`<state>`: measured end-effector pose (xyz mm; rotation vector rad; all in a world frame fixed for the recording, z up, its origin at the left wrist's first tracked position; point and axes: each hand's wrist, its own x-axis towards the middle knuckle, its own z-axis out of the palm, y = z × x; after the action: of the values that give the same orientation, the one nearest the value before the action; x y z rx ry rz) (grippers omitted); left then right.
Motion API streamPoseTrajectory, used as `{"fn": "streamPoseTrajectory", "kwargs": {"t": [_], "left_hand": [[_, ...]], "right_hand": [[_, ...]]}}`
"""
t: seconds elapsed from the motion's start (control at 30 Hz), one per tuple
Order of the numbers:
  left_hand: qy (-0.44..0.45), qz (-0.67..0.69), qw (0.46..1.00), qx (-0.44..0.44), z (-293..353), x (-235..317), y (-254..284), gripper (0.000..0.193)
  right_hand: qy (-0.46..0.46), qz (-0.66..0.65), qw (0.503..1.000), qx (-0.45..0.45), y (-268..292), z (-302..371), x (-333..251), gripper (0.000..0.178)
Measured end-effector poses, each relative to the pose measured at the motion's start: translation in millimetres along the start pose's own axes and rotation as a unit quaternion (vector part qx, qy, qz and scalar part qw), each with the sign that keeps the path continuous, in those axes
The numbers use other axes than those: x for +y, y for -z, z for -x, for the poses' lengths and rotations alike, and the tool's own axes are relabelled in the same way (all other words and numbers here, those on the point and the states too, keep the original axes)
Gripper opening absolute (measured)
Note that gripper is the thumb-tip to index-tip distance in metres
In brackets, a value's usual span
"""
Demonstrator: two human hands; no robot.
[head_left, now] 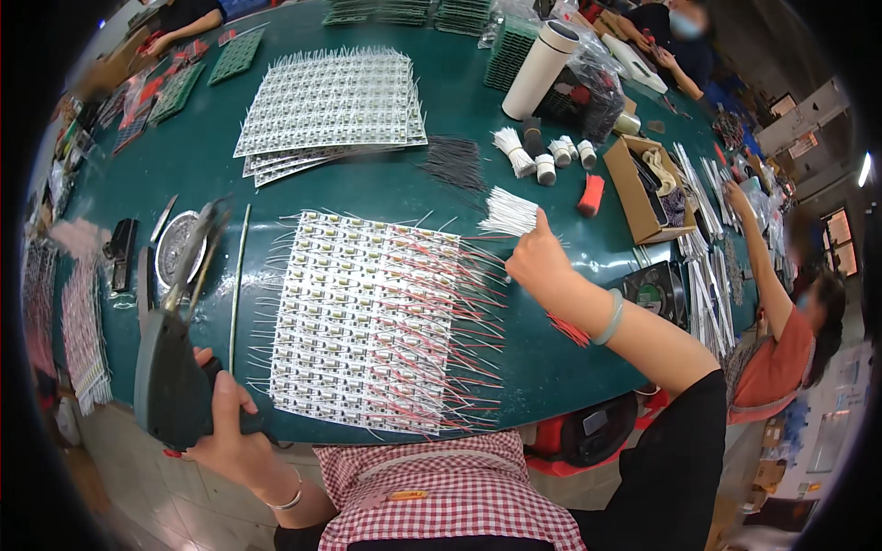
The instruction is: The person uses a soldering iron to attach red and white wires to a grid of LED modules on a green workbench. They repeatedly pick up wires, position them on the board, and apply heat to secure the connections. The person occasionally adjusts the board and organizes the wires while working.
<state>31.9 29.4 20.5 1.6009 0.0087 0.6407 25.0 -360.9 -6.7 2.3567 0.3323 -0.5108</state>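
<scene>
In my left hand (230, 427) is a dark soldering gun (165, 376), its fingers wrapped round the grip and its tip pointing up and away. A white panel of small circuit boards (331, 312) lies flat in front of me. Red and white wires stick out along its right side, and thin white ones along its left. My right hand (542, 257) is closed at the near end of a loose bunch of white wires (507, 213), beyond the panel's upper right corner. Whether a wire is between its fingertips is too small to tell. Red wires (568, 329) lie partly under my right forearm.
A round metal dish (182, 246) and a thin rod (239, 285) lie left of the panel. Behind are stacked wired panels (335, 101), black wires (455, 163), a white flask (542, 69) and a cardboard box (634, 193). Co-workers sit around the table.
</scene>
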Motion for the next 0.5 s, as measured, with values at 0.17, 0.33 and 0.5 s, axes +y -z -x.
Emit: {"fn": "streamPoseTrajectory", "kwargs": {"t": [0.17,0.33,0.5], "left_hand": [[0.038,0.039,0.997,-0.051,7.5,38.2,-38.4,0.046],[0.141,0.057,0.985,-0.076,9.8,29.9,-44.2,0.05],[0.255,0.067,0.959,-0.107,2.0,17.9,-59.9,0.051]], "right_hand": [[-0.106,-0.093,0.99,-0.022,-9.2,-7.8,-12.3,0.007],[-0.092,-0.108,0.989,0.045,-2.8,-0.5,13.6,0.012],[-0.087,-0.323,0.891,0.306,13.2,-0.9,25.7,0.023]]}}
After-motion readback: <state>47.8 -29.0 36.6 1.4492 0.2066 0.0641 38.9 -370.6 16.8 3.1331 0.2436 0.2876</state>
